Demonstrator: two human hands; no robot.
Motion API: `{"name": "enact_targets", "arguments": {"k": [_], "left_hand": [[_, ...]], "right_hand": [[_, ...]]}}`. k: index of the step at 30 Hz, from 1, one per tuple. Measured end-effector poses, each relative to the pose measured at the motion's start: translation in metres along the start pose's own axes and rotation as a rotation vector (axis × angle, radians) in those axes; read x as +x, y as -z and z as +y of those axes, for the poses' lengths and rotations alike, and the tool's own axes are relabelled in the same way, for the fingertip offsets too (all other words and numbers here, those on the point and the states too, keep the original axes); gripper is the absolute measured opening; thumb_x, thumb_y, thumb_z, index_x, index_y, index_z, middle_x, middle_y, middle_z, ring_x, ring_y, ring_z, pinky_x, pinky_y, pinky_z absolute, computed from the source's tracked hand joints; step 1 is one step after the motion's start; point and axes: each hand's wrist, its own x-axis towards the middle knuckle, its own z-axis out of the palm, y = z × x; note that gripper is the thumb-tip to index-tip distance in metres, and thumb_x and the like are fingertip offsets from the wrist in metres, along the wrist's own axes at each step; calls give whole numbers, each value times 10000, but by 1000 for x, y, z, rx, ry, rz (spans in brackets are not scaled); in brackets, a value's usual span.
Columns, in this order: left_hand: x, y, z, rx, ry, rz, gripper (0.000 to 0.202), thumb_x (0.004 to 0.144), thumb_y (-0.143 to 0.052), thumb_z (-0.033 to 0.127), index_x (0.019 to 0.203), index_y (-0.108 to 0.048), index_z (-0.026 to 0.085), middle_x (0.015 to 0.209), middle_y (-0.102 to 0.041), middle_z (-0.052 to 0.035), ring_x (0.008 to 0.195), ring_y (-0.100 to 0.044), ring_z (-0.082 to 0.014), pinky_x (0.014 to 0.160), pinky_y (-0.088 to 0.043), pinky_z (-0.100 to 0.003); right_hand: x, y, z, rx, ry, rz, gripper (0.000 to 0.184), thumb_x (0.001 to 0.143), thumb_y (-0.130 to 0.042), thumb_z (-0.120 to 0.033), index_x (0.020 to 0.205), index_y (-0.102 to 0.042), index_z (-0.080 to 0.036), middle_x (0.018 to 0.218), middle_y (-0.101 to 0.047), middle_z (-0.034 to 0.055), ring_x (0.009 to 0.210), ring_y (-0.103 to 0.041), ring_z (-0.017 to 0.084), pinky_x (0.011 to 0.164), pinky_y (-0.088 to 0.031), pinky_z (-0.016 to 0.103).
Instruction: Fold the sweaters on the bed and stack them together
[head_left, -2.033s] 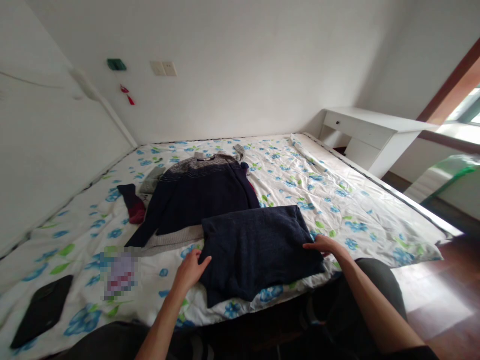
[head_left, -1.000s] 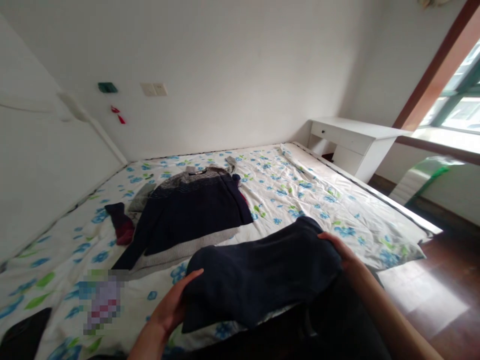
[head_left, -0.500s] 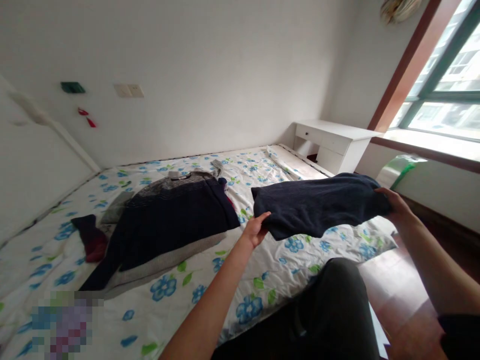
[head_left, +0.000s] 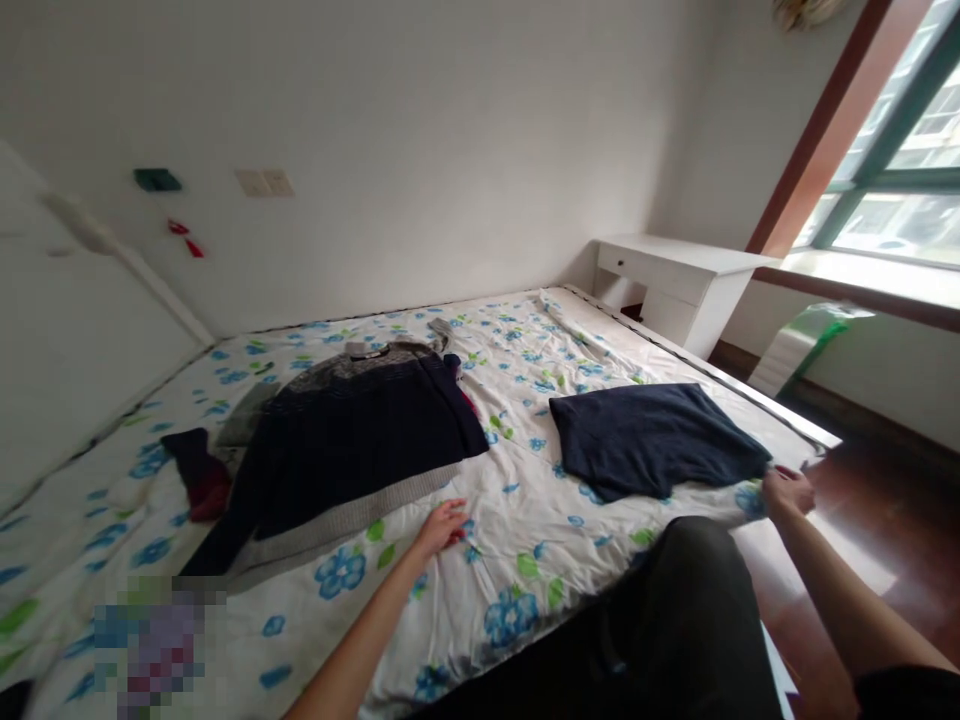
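A folded navy knit garment (head_left: pixel 656 440) lies flat on the right part of the bed. My right hand (head_left: pixel 789 490) is at its near right corner, fingers loosely bent and apart; whether a fingertip still touches the cloth is hard to see. My left hand (head_left: pixel 442 527) is open and holds nothing, just above the sheet, between that garment and a sweater. The sweater (head_left: pixel 360 430), navy with a grey patterned yoke, is spread out on the left, over a light grey ribbed garment (head_left: pixel 367 505).
A flowered sheet (head_left: pixel 525 560) covers the bed. Dark and red socks (head_left: pixel 199 475) lie left of the sweater. A white desk (head_left: pixel 675 265) stands past the bed's far right corner, and a white package with green trim (head_left: pixel 806 345) below the window. My knee (head_left: pixel 697 580) rests at the near edge.
The folded navy garment has gone from being held up between both hands to lying on the bed. My left hand has let go and moved left; my right hand has come down.
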Motion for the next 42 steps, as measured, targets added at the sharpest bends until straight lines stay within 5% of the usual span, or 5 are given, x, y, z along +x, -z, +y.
{"name": "enact_targets", "arguments": {"k": [5, 12, 30, 37, 42], "left_hand": [[0, 127, 0, 220, -79, 273, 335, 753, -780, 287, 1065, -730, 175, 903, -762, -68, 723, -737, -219, 608, -520, -275], [-18, 232, -34, 628, -205, 577, 353, 748, -684, 216, 1082, -795, 191, 1446, -723, -153, 1472, -612, -367, 1193, -531, -428], [39, 252, -39, 1146, -225, 507, 636, 904, -552, 212, 1507, -648, 36, 1828, -325, -191, 1280, -723, -365, 1066, -591, -430], [33, 252, -7, 811, -301, 776, 423, 916, -509, 231, 1177, -836, 168, 1260, -828, -129, 1116, -758, -306, 1018, -548, -365], [18, 230, 11, 667, -196, 485, 273, 812, -550, 283, 845, -807, 198, 774, -763, -71, 710, -644, -261, 735, -462, -343]], "right_hand": [[-44, -63, -74, 162, 194, -293, 390, 850, -638, -294, 1171, -832, -189, 1082, -832, 126, 966, -774, 294, 981, -567, 432], [-274, -125, -115, 96, 715, -1188, 393, 801, -650, -242, 1152, -823, -210, 1094, -814, 91, 929, -754, 235, 882, -567, 331], [-346, -148, -86, 3, 834, -1183, 340, 894, -568, -184, 1109, -831, -189, 884, -777, 63, 771, -673, 203, 757, -449, 296], [-342, -149, -86, 16, 791, -1174, 332, 881, -581, -225, 1078, -846, -190, 835, -777, 49, 746, -678, 204, 758, -463, 302], [-341, -151, -85, 16, 772, -1184, 344, 875, -584, -240, 1092, -845, -182, 831, -774, 46, 752, -676, 206, 739, -447, 301]]}}
